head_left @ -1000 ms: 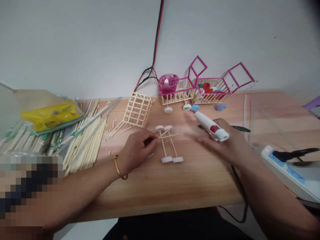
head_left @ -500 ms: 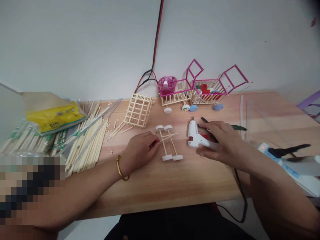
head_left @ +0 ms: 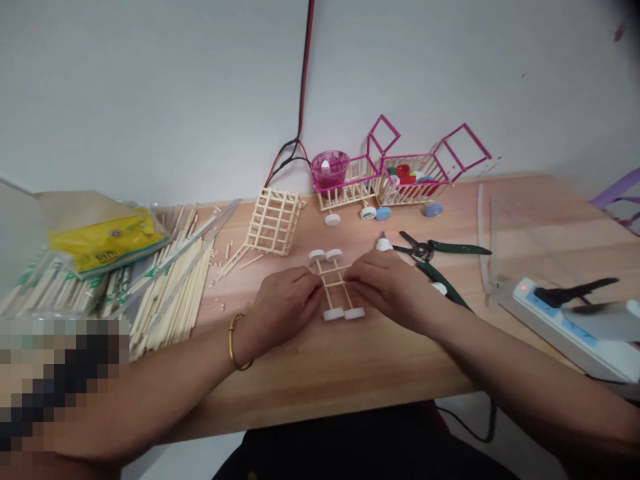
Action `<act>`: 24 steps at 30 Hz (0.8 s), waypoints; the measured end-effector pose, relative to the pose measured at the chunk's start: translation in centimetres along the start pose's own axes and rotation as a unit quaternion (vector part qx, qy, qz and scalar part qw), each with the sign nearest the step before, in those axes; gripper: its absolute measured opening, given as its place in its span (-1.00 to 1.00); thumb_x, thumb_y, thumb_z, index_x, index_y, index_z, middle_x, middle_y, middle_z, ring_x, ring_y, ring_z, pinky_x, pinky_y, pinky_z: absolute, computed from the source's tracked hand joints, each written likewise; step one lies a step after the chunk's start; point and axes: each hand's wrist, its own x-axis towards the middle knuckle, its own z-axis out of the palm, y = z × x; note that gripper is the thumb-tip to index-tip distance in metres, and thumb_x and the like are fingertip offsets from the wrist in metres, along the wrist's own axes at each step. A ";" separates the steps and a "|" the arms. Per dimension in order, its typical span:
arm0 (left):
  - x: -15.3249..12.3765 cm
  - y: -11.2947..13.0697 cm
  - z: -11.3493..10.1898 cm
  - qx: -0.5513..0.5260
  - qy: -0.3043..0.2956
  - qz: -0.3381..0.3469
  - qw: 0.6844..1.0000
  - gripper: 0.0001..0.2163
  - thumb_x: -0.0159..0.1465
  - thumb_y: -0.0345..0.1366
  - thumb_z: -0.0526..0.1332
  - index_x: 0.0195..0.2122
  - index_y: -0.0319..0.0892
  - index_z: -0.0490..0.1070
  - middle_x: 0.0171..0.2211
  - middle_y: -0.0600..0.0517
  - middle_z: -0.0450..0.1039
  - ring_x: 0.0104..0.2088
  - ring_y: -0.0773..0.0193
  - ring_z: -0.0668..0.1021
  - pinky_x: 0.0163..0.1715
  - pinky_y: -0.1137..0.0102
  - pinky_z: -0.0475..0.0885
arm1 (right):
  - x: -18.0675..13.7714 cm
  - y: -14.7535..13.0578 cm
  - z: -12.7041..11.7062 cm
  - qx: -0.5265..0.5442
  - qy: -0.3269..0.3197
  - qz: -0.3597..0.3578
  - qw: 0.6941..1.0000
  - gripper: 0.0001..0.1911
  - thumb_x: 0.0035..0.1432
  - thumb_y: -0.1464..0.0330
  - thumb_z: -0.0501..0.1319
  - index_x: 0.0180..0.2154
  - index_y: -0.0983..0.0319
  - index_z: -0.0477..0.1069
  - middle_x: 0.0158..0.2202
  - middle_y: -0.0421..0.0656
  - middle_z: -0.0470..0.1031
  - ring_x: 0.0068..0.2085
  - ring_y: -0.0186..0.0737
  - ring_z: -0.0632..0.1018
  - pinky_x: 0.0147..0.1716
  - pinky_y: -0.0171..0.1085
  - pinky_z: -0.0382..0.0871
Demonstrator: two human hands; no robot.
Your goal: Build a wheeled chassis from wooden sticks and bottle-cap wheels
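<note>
A small wheeled frame of thin wooden sticks with white bottle-cap-like wheels (head_left: 334, 314) lies on the table between my hands. My left hand (head_left: 287, 300) is at its left side, fingertips pinched together at the left end of a wooden cross stick (head_left: 335, 285). At the right end of that stick, my right hand (head_left: 383, 283) is pinched too, fingers curled. The stick lies across both long sticks of the frame. Behind my right hand is a white glue gun (head_left: 384, 245), mostly hidden, with its nozzle showing. Green-handled pruning shears (head_left: 459, 248) lie open beside it.
Two pink-trimmed stick carts (head_left: 350, 197) (head_left: 407, 193) stand against the wall, one holding a pink cup (head_left: 331, 172). A stick grid basket (head_left: 274, 221) lies left of them. Bundled sticks (head_left: 175, 293) and a yellow packet (head_left: 107, 243) are far left; a power strip (head_left: 560, 310) is right.
My right hand has left the glue gun and moved left to the wheeled frame. The cross stick, slanted before, now lies straighter across the frame.
</note>
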 end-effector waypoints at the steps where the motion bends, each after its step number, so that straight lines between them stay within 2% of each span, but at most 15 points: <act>1: 0.0 0.0 0.0 -0.001 -0.002 0.001 1.000 -0.87 0.25 -0.37 0.11 -0.35 -0.25 0.42 -0.40 -0.02 0.46 -0.41 0.27 0.47 -0.41 0.39 0.34 | -0.1 0.1 0.1 0.005 0.000 0.001 1.000 -0.85 0.25 0.38 0.10 -0.27 0.27 0.42 -0.31 -0.09 0.46 -0.25 -0.17 0.43 -0.25 -0.21 0.26; 24: 0.0 -0.1 0.3 0.005 -0.015 -0.006 1.000 -0.86 0.26 -0.37 0.10 -0.34 -0.25 0.43 -0.41 -0.02 0.46 -0.41 0.26 0.47 -0.39 0.38 0.37 | 0.0 0.7 0.4 0.043 -0.012 -0.004 0.999 -0.79 0.27 0.40 0.06 -0.28 0.28 0.46 -0.33 -0.07 0.43 -0.26 -0.21 0.43 -0.27 -0.23 0.27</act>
